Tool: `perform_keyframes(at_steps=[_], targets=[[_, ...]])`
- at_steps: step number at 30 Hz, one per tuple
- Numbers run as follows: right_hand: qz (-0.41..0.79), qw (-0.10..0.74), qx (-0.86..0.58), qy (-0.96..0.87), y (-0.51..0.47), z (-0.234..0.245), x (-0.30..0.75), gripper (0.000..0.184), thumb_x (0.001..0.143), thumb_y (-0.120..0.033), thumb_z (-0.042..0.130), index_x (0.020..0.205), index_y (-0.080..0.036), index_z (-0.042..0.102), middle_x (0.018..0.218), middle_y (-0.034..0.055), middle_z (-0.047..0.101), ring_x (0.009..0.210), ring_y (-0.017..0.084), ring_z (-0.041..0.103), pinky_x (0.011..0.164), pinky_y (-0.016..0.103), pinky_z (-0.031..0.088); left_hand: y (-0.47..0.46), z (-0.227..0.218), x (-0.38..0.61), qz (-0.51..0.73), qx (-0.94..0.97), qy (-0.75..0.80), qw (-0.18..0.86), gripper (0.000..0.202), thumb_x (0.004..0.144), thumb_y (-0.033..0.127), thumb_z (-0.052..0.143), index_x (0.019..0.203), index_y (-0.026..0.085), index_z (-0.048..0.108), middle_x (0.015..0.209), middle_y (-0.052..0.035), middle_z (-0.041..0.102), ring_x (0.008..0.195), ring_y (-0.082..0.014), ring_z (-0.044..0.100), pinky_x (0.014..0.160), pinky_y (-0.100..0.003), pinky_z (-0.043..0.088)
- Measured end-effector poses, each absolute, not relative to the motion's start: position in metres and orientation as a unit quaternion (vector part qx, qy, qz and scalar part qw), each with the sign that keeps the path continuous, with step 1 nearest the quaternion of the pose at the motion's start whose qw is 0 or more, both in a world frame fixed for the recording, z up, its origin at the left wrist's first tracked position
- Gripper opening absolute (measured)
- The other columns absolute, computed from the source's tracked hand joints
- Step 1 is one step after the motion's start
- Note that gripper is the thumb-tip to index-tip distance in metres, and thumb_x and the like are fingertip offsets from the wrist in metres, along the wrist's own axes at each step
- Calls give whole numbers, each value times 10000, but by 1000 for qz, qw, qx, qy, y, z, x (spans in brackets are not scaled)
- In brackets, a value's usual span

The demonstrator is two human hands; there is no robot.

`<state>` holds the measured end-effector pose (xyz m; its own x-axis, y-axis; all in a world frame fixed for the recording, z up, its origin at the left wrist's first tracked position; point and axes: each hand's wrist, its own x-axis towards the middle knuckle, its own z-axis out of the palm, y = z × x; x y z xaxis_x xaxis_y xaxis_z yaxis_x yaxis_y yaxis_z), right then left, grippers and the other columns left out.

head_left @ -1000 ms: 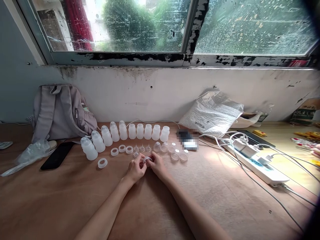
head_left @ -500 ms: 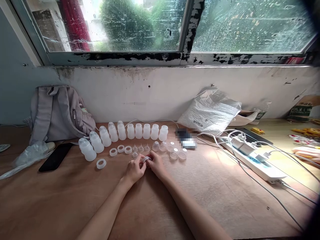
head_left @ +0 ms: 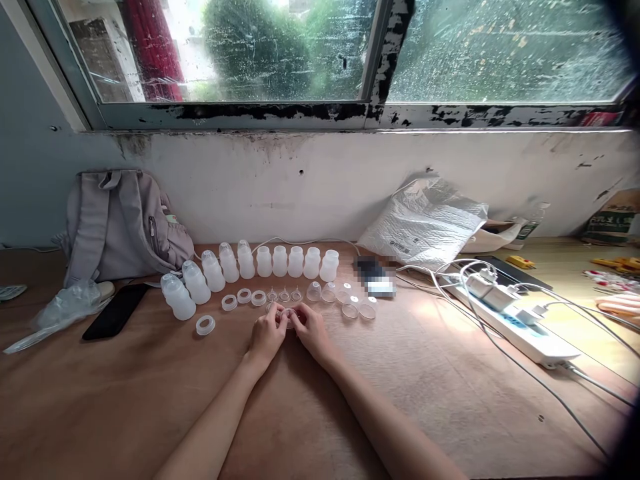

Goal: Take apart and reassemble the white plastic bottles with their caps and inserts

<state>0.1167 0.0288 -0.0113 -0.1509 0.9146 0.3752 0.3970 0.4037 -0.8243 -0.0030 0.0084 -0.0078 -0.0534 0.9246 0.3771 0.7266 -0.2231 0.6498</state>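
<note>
My left hand (head_left: 267, 335) and my right hand (head_left: 311, 331) meet at the middle of the table, fingertips pinched on a small white bottle ring (head_left: 289, 317), mostly hidden by the fingers. Just beyond them lies a row of clear teats (head_left: 285, 294). White screw rings (head_left: 244, 295) lie left of the teats, and one loose ring (head_left: 205, 325) is nearer to me. To the right are clear domed caps (head_left: 314, 291). Behind stand several frosted bottles without tops (head_left: 295, 261); several capped bottles (head_left: 197, 283) run in a slanting line at the left.
On the left are a grey backpack (head_left: 127, 223), a black phone (head_left: 116, 312) and a crumpled plastic bag (head_left: 70, 307). At the right, a white power strip (head_left: 520, 327) trails cables across the table. A silver bag (head_left: 425, 220) leans on the wall.
The ring has turned between my fingers and less of its white rim shows. My left fingers have shifted slightly up and left. The view has moved a little.
</note>
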Motion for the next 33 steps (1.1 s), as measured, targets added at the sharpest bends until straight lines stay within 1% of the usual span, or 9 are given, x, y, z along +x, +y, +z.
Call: perform_keyframes(at_steps=[3,7,10,13,17,20,23,26,33], targets=[[319,475,-442,-690,25,-6,118,196,776,-306,454,849,-181,586,692,23,602,547,114,531,511,218,423,10,-5,-3,462,640,581,197,137,784,327,430,796,204,490,645,2,588,546,-116,558,532,-209,389],[422,495,-413,-638,25,2,121,348,805,-387,384,1061,-187,509,759,35,565,546,114,531,410,202,405,13,-2,-4,528,517,527,419,234,771,418,407,850,200,443,585,34,521,339,-62,416,341,-176,276],[424,475,-426,-643,27,4,124,303,758,-401,468,934,-171,559,711,19,539,489,94,485,385,196,381,14,-3,-6,522,448,465,557,249,739,424,436,831,192,433,559,48,490,322,-41,381,315,-148,197],[451,425,-422,-662,28,4,124,278,772,-416,440,719,-162,540,579,-15,496,398,75,422,354,194,333,14,-4,-7,520,421,429,607,231,731,407,438,801,187,433,553,58,466,324,-22,357,326,-133,180],[410,413,-413,-701,25,4,124,285,798,-389,413,646,-164,498,496,-37,441,408,74,398,400,194,319,11,0,-9,509,422,453,599,342,749,498,355,835,183,455,590,38,470,322,-39,377,301,-145,172],[335,421,-410,-736,23,5,124,269,799,-360,426,633,-163,503,500,-36,428,462,80,381,450,198,309,9,4,-9,492,457,478,566,397,731,551,386,864,183,453,602,39,462,333,-33,363,307,-146,164],[294,424,-406,-754,19,7,123,271,799,-343,427,606,-162,488,520,-32,429,486,82,368,472,201,297,9,3,-8,483,492,503,521,377,734,549,400,780,177,450,536,63,402,348,-28,308,332,-151,190],[282,430,-402,-758,15,9,120,278,806,-333,411,602,-161,488,531,-24,446,491,85,374,475,203,295,13,1,-8,493,516,525,463,391,770,534,328,698,170,450,493,61,369,383,-48,325,366,-162,250],[264,439,-391,-765,9,11,119,273,812,-331,393,626,-169,510,554,-6,481,508,99,400,488,211,315,12,1,-8,499,558,533,395,406,807,488,258,668,170,467,498,45,410,408,-74,384,415,-182,328]])
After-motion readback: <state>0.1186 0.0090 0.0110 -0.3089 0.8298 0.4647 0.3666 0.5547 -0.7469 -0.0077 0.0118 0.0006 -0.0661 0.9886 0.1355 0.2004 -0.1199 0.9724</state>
